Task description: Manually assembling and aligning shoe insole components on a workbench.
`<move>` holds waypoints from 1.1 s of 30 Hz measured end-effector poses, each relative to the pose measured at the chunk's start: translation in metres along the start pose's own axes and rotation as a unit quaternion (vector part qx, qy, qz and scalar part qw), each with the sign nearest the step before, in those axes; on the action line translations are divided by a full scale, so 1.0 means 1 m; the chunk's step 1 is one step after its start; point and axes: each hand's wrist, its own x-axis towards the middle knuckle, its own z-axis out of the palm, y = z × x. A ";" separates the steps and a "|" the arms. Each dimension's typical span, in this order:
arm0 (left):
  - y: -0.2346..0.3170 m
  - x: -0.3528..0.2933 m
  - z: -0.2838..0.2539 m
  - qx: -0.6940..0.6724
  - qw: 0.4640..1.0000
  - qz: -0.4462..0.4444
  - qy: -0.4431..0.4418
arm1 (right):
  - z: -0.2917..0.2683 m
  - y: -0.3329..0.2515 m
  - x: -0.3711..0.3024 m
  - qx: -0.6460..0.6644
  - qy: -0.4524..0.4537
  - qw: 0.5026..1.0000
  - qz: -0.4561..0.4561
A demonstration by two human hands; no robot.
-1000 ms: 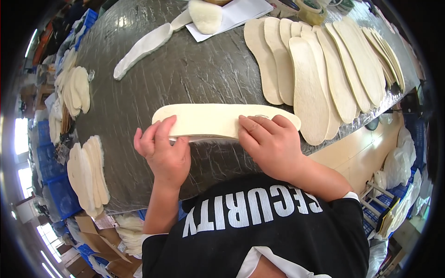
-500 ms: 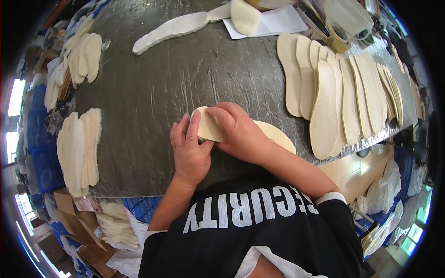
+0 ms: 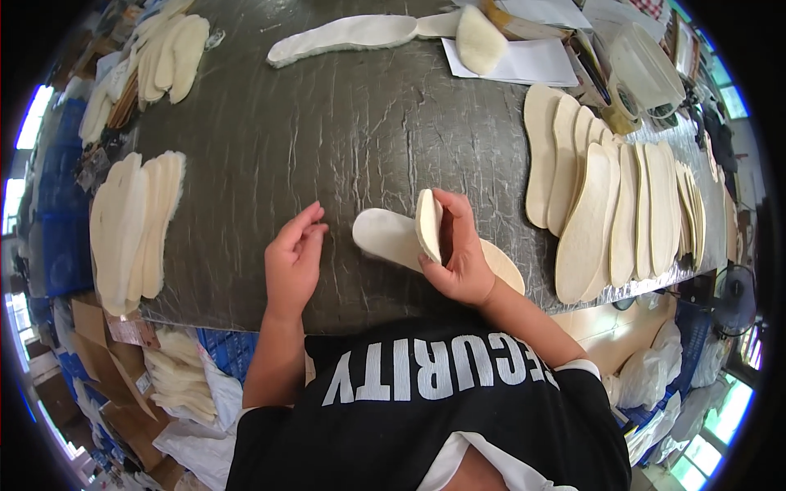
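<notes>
Close to my body, my right hand grips a cream insole, its thumb and fingers on either side. That insole stands tilted up on edge. Beneath it a white insole surface lies flat on the dark table, and a cream rounded end shows beyond my wrist. Whether those two parts are one insole or two, my hand hides. My left hand hovers to the left, apart from the insoles, fingers loosely stretched and holding nothing.
Overlapping cream insoles fan out on the right. Fleecy insoles lie in bunches at the left edge. At the back are a white fleecy strip, paper sheets and a clear plastic tub. Cardboard boxes sit below left.
My left hand has let go and moved left. My right hand has lifted the insole on edge and shifted right, uncovering the white surface beneath. The whole view has also shifted slightly.
</notes>
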 end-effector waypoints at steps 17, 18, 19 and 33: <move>0.006 0.038 0.010 -0.132 0.948 -0.260 -0.126 | -0.007 -0.032 0.026 -0.094 -0.076 0.991 0.048; 0.002 0.040 0.010 -0.181 0.938 -0.262 -0.138 | -0.008 -0.033 0.027 -0.094 -0.078 0.991 0.056; -0.002 0.040 0.010 -0.229 0.925 -0.262 -0.149 | -0.010 -0.036 0.029 -0.094 -0.082 0.991 0.056; 0.007 0.024 0.030 -0.436 0.845 -0.237 -0.199 | -0.018 -0.080 0.021 -0.247 -0.094 0.960 0.087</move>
